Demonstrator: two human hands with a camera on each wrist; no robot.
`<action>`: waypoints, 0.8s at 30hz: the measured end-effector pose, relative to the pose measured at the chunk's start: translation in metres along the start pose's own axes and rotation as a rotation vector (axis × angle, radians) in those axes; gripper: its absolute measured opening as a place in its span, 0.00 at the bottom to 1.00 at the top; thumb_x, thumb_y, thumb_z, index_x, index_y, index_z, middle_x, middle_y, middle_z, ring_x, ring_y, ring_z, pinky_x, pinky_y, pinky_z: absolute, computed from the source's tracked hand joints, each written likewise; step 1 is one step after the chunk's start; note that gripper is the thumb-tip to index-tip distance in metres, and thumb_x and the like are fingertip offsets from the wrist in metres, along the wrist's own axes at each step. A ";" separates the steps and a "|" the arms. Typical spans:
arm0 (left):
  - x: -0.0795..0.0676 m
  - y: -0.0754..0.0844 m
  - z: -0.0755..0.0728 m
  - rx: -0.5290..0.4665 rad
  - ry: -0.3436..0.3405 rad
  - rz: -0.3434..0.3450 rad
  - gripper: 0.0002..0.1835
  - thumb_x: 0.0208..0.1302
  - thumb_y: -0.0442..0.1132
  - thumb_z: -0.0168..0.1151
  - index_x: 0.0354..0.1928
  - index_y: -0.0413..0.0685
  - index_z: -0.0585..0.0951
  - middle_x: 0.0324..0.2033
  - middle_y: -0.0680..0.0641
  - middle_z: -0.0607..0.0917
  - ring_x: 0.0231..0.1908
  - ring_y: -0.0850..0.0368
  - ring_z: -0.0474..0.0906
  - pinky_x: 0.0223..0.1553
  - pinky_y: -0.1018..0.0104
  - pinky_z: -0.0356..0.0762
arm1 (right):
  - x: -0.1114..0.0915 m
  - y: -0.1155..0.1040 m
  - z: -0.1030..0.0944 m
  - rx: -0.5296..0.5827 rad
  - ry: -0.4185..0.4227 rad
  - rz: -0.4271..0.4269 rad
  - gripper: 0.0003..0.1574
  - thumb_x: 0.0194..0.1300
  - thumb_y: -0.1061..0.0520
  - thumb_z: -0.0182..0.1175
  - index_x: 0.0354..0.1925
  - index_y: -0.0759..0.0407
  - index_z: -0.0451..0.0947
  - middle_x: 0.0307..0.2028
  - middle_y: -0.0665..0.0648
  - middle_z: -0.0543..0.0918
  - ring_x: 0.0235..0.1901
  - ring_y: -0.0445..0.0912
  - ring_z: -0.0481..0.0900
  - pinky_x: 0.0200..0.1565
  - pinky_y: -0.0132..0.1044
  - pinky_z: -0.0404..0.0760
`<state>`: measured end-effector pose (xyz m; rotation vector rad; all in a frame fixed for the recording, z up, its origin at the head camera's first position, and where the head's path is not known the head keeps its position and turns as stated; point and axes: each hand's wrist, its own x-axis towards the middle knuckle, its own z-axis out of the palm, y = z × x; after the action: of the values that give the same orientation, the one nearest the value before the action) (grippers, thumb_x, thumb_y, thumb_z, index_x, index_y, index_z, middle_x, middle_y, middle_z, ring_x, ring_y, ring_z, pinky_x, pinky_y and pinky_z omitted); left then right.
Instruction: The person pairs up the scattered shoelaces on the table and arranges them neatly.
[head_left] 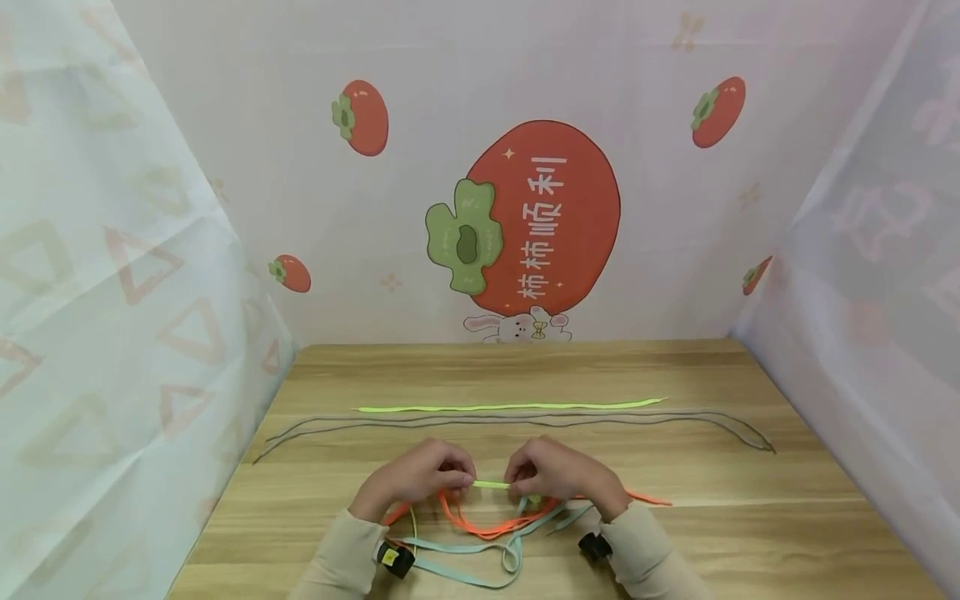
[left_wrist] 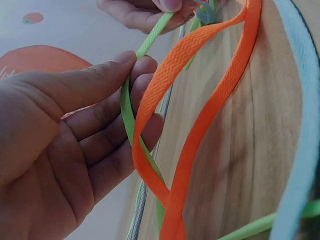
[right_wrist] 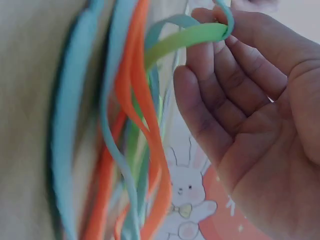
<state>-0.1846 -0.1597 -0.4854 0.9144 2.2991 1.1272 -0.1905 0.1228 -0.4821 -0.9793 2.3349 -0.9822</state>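
A yellow-green shoelace (head_left: 491, 484) runs between my two hands, a short stretch of it taut in the head view. My left hand (head_left: 427, 471) pinches it between thumb and forefinger; the rest of the lace (left_wrist: 128, 107) hangs down across those fingers. On the other side, my right hand (head_left: 558, 471) grips the same lace at its fingertips, where a thin light blue shoelace (right_wrist: 227, 12) also loops over. An orange shoelace (left_wrist: 192, 145) hangs in loops below and between the hands. The light blue lace (left_wrist: 305, 75) lies loosely on the table beneath.
Farther back, another yellow-green shoelace (head_left: 510, 407) lies stretched out straight. Just in front of it lie two long grey laces (head_left: 675, 420). The wooden table (head_left: 810, 533) is bounded by a printed backdrop (head_left: 645, 275) and side cloths. Black wrist cameras (head_left: 395, 558) sit at both cuffs.
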 end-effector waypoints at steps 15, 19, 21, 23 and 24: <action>-0.015 -0.010 -0.023 0.022 0.058 0.005 0.11 0.79 0.41 0.61 0.41 0.42 0.87 0.32 0.50 0.88 0.32 0.61 0.81 0.38 0.66 0.85 | -0.020 0.005 -0.026 -0.081 0.054 0.073 0.04 0.70 0.60 0.70 0.37 0.52 0.91 0.33 0.45 0.88 0.31 0.33 0.80 0.36 0.30 0.82; -0.021 -0.013 -0.029 0.013 0.075 0.011 0.12 0.79 0.41 0.60 0.42 0.41 0.87 0.34 0.45 0.89 0.34 0.51 0.84 0.39 0.61 0.86 | -0.024 0.006 -0.034 -0.078 0.067 0.079 0.04 0.71 0.60 0.69 0.40 0.55 0.91 0.35 0.46 0.89 0.31 0.34 0.80 0.37 0.30 0.82; -0.023 -0.014 -0.033 0.008 0.082 0.011 0.12 0.80 0.41 0.60 0.43 0.40 0.87 0.34 0.44 0.88 0.34 0.50 0.84 0.39 0.60 0.86 | -0.026 0.008 -0.038 -0.078 0.074 0.074 0.05 0.72 0.60 0.69 0.41 0.57 0.91 0.35 0.46 0.89 0.31 0.35 0.80 0.37 0.31 0.82; -0.025 -0.016 -0.036 0.004 0.087 0.011 0.13 0.80 0.41 0.60 0.43 0.39 0.87 0.33 0.45 0.88 0.34 0.50 0.84 0.40 0.60 0.87 | -0.028 0.010 -0.042 -0.076 0.080 0.067 0.06 0.73 0.59 0.68 0.43 0.58 0.91 0.37 0.46 0.90 0.32 0.35 0.80 0.37 0.31 0.82; -0.026 -0.017 -0.038 0.003 0.091 0.010 0.13 0.80 0.41 0.60 0.43 0.39 0.87 0.33 0.46 0.88 0.34 0.50 0.84 0.40 0.59 0.87 | -0.029 0.011 -0.044 -0.076 0.082 0.065 0.07 0.73 0.59 0.68 0.43 0.58 0.91 0.37 0.47 0.90 0.32 0.35 0.80 0.37 0.31 0.82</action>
<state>-0.1960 -0.2057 -0.4751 0.8938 2.3714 1.1923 -0.2025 0.1696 -0.4576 -0.9005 2.4720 -0.9311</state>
